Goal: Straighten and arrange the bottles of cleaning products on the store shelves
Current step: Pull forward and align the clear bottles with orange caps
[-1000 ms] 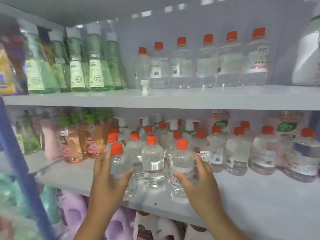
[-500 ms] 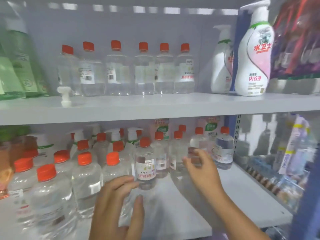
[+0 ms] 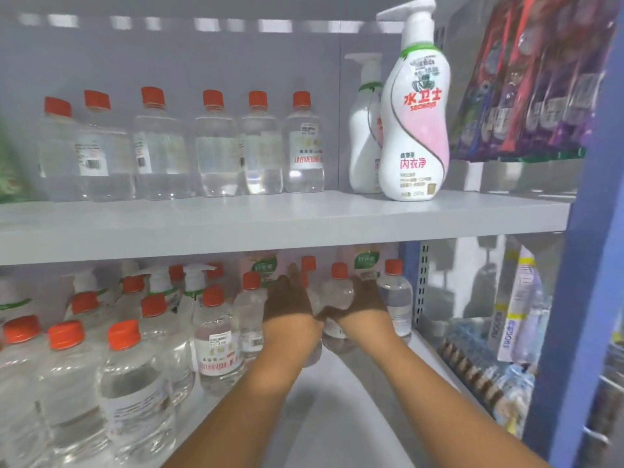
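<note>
Clear bottles with orange caps fill the lower shelf (image 3: pixel 354 400), and a row of the same bottles (image 3: pixel 216 146) lines the upper shelf (image 3: pixel 270 217). Both my arms reach deep into the lower shelf at its right end. My left hand (image 3: pixel 288 300) and my right hand (image 3: pixel 363 300) sit on either side of one clear orange-capped bottle (image 3: pixel 337 292), fingers wrapped against it. Another clear bottle (image 3: pixel 395 295) stands just right of my right hand. My fingertips are in shadow under the upper shelf.
Two white and pink pump bottles (image 3: pixel 417 130) stand at the upper shelf's right end. Hanging purple and red packets (image 3: pixel 540 79) are at top right. A blue upright post (image 3: pixel 587 265) bounds the shelves on the right, with packaged goods (image 3: pixel 489 383) behind it.
Both hands have moved deeper into the lower shelf and to the right, and have closed around one clear bottle at the back. The view has come closer to the shelf.
</note>
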{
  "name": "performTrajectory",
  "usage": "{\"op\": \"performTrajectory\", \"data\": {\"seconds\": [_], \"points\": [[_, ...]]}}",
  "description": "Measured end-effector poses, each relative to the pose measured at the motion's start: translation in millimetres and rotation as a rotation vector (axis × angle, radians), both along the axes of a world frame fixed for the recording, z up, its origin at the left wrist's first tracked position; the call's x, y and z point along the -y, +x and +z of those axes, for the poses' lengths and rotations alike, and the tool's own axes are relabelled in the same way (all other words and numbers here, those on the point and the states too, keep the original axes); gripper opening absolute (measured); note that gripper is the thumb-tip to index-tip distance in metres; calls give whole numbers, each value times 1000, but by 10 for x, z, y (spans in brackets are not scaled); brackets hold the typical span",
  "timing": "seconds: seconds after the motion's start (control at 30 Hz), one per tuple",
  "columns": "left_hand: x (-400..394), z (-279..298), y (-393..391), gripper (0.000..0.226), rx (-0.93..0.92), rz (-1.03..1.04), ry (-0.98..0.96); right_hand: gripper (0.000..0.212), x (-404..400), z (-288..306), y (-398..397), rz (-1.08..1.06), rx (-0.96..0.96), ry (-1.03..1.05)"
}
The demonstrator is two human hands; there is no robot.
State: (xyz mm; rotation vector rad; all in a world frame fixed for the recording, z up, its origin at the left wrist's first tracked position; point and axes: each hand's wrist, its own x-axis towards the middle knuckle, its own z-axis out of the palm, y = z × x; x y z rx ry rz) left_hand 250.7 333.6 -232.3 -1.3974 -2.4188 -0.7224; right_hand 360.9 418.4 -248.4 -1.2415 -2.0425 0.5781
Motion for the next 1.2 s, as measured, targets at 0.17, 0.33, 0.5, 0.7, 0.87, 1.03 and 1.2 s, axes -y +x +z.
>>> {"op": "performTrajectory", "data": {"seconds": [0.17,0.33,0.5,0.7,0.87,1.03,1.2], "points": [[865,-135,267,91,246,-222,239,76,505,-59,472,102,-96,-35],[1791,-285,275,95,226,-188,389,90,1020,-111,1014,125,-159,-62],[2120,-327,-90,100,33,77,303,82,1121,-117,1066,9,-152,-4],[2173,-365,-279,89,-230,226,283,59,760,2,1018,-112,-144,-39],[2017,-168,-46,62,-174,-107,447,23,1033,379,669,-138,-338,318],[1349,665,-7,30,175,-82,117,56,546,770,-216,247,-112,-130],[547,919,-512,68,73,-27,-293,111,-328,215,-672,249,68,-144]]}}
